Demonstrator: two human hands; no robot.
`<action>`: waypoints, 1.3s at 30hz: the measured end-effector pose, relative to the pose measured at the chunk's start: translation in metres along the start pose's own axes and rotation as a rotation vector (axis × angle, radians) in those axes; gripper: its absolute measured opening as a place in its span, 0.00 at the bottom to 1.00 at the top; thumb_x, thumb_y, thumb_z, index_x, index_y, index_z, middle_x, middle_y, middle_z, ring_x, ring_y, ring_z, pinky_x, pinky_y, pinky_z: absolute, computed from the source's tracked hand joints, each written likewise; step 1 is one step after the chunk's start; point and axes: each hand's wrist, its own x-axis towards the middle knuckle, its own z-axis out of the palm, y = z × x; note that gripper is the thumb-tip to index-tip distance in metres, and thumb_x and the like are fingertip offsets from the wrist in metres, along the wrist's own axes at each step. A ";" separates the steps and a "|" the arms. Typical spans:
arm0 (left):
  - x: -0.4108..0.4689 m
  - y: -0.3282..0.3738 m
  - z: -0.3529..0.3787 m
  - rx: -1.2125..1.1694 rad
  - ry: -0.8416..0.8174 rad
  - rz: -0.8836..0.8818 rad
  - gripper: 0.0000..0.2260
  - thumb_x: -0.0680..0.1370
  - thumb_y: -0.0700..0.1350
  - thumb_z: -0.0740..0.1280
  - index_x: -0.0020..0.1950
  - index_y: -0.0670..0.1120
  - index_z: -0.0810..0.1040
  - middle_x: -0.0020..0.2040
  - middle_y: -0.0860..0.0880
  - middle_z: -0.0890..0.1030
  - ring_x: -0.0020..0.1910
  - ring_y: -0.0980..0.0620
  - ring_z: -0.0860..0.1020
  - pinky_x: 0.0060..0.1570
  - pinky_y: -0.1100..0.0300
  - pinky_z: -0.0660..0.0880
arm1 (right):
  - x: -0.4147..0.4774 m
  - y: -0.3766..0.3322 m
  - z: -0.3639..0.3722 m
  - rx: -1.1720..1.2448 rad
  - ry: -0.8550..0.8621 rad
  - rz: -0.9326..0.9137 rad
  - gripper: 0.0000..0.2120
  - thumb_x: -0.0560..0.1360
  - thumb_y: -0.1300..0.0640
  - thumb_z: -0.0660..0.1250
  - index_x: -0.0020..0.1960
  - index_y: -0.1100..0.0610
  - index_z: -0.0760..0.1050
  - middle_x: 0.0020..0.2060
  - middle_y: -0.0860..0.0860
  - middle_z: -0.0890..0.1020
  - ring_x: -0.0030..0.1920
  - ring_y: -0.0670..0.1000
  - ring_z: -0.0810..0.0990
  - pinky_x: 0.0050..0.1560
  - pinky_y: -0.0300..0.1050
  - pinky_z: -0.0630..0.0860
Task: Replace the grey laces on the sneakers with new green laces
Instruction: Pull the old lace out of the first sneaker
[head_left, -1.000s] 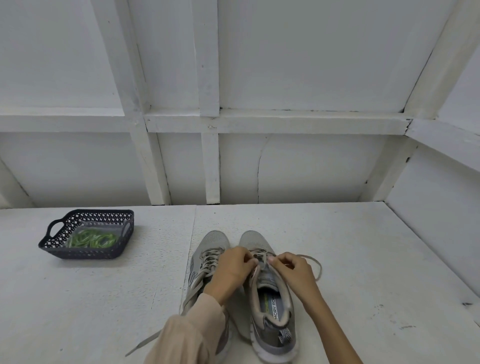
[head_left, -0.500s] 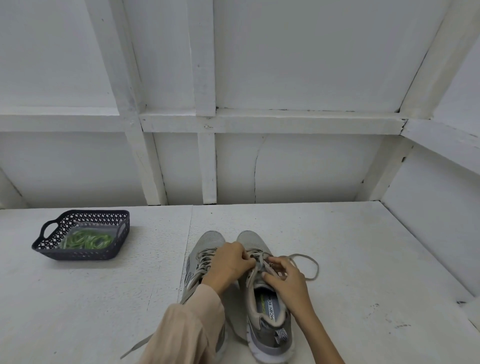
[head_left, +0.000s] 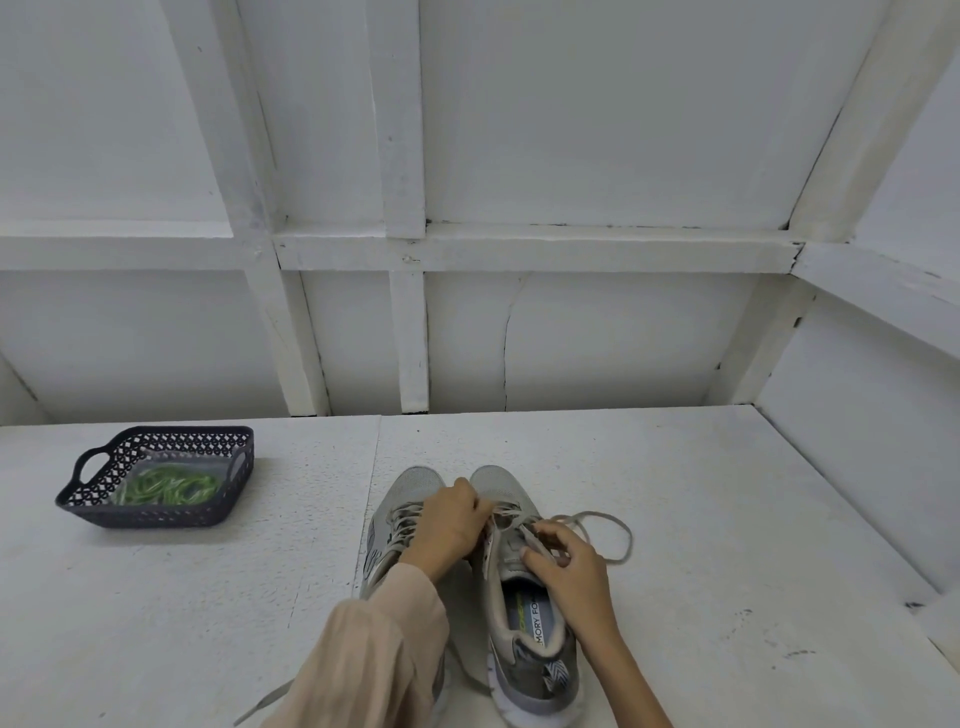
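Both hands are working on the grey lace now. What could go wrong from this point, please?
The loose loop of the grey lace beside the right hand may tighten into a knot if pulled quickly. The left hand and sleeve partly cover the left sneaker, so its trailing lace end could catch and drag it.

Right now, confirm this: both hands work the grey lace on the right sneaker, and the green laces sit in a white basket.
One error: the head view shows the basket is dark, not white. Otherwise yes: left hand and right hand work the grey lace on the right sneaker, and the green laces sit in it.
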 end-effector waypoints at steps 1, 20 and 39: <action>0.000 -0.002 0.002 -0.039 -0.002 -0.001 0.12 0.81 0.46 0.59 0.46 0.39 0.73 0.45 0.40 0.82 0.42 0.43 0.78 0.43 0.53 0.74 | 0.000 0.000 0.000 0.002 0.002 0.001 0.13 0.70 0.59 0.74 0.51 0.44 0.79 0.45 0.38 0.83 0.47 0.37 0.80 0.51 0.41 0.77; -0.007 -0.011 0.007 -0.110 0.051 0.048 0.13 0.77 0.51 0.68 0.42 0.42 0.83 0.38 0.46 0.83 0.37 0.51 0.79 0.40 0.59 0.73 | -0.001 0.001 0.002 0.033 0.015 0.019 0.10 0.70 0.58 0.74 0.48 0.46 0.81 0.44 0.40 0.83 0.44 0.41 0.81 0.49 0.44 0.79; -0.007 -0.011 -0.002 -0.557 0.399 -0.010 0.07 0.77 0.46 0.69 0.41 0.46 0.81 0.35 0.50 0.83 0.36 0.52 0.83 0.46 0.49 0.81 | 0.000 0.004 0.002 0.061 0.006 0.043 0.10 0.71 0.58 0.74 0.50 0.46 0.81 0.46 0.40 0.83 0.47 0.44 0.82 0.53 0.48 0.79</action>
